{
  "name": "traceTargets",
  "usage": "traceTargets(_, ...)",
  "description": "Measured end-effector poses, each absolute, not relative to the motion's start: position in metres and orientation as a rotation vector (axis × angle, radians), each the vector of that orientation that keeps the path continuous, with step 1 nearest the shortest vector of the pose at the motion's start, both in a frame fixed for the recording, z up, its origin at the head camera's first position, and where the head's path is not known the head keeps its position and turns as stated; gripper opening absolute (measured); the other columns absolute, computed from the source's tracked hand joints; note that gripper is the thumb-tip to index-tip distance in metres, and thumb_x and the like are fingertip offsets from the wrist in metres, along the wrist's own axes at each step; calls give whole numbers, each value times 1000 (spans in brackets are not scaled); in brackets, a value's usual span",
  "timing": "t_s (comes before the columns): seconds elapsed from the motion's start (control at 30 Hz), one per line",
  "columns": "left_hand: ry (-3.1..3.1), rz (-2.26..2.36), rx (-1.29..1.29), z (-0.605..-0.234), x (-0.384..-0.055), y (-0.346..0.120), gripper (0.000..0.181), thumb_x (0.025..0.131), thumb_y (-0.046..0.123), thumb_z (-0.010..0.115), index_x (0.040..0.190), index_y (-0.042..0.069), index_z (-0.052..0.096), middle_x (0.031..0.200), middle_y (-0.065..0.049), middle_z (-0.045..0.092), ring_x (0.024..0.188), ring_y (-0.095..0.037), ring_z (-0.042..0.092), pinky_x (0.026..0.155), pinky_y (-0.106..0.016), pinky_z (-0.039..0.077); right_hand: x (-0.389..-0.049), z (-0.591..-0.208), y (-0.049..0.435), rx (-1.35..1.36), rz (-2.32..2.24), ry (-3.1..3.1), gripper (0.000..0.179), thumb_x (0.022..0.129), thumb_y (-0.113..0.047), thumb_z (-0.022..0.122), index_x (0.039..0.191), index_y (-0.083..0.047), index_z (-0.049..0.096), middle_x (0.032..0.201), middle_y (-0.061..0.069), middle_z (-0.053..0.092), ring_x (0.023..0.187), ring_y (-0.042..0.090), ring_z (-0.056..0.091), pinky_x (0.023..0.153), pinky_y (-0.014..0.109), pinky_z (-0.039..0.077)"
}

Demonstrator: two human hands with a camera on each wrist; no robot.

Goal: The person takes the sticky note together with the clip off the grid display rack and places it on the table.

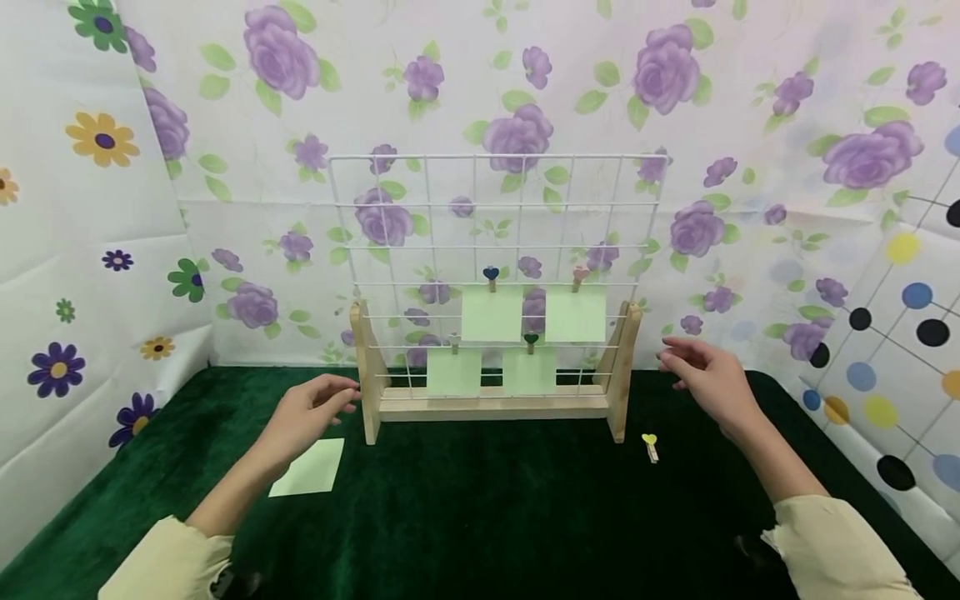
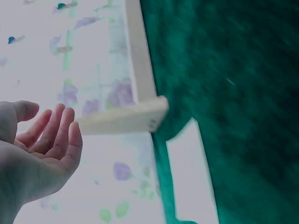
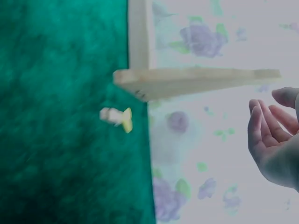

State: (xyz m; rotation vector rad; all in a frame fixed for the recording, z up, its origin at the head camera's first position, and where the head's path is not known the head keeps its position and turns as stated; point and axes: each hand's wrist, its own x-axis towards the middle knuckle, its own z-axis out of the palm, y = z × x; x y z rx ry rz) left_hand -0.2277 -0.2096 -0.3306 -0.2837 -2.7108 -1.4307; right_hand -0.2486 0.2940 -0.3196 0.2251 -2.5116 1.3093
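A white wire grid [image 1: 521, 202] stands upright in a wooden stand [image 1: 495, 409]. Several pale green paper squares [image 1: 491, 314] hang on it in two rows, held by small clothespins with heart tops, such as a dark blue one [image 1: 491, 277]. My left hand [image 1: 309, 415] hovers by the stand's left post, fingers loosely bent and holding nothing. Below it, one loose green paper square [image 1: 313, 469] lies on the cloth, partly hidden by the forearm. To the right of the stand my right hand [image 1: 712, 383] is raised with nothing in its relaxed fingers. A yellow heart clothespin [image 1: 650, 447] lies below it.
Dark green cloth [image 1: 480, 508] covers the table. Behind the grid hangs a white sheet with purple roses [image 1: 517, 137]. Patterned sheets also close off the left side [image 1: 56, 275] and the right side [image 1: 918, 358].
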Motion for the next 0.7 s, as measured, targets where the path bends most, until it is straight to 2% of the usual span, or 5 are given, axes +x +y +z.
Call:
traceTargets(0.17, -2654, -1473, -347, -316, -229, -193, 35, 104, 20, 46, 130, -3, 54, 126, -20, 59, 111, -31, 58, 86, -41, 51, -244, -306, 283, 288, 1324, -2434, 43, 101, -26, 54, 133, 2, 53, 110, 11, 66, 84, 0, 61, 66, 21, 52)
traceTargets(0.23, -2628, -1496, -370, -310, -230, -187, 35, 103, 19, 48, 130, -2, 54, 127, -20, 58, 114, -32, 57, 89, -42, 50, -243, -301, 279, 315, 1326, -2408, 41, 100, -25, 55, 132, 2, 54, 105, 2, 67, 84, 0, 62, 66, 21, 52)
traceTargets(0.3, -2608, -1514, -383, -305, -230, -181, 36, 103, 19, 49, 132, -2, 53, 129, -20, 57, 116, -33, 55, 92, -44, 48, -243, -296, 275, 337, 1326, -2391, 41, 100, -25, 56, 130, 2, 56, 102, -2, 67, 84, -1, 62, 66, 21, 52)
traceTargets(0.5, -2595, -1531, -398, -297, -232, -166, 40, 103, 19, 49, 138, -1, 47, 135, -20, 52, 125, -33, 47, 100, -51, 40, -243, -283, 259, 388, 1333, -2390, 42, 100, -27, 55, 130, 3, 56, 115, 20, 64, 88, -1, 61, 70, 20, 53)
traceTargets(0.7, -2560, -1590, -406, -292, -238, -153, 44, 102, 16, 50, 141, -1, 43, 140, -18, 48, 129, -33, 44, 103, -50, 37, -248, -272, 243, 452, 1365, -2374, 41, 100, -26, 56, 128, 3, 57, 120, 20, 62, 97, 10, 64, 73, 22, 53)
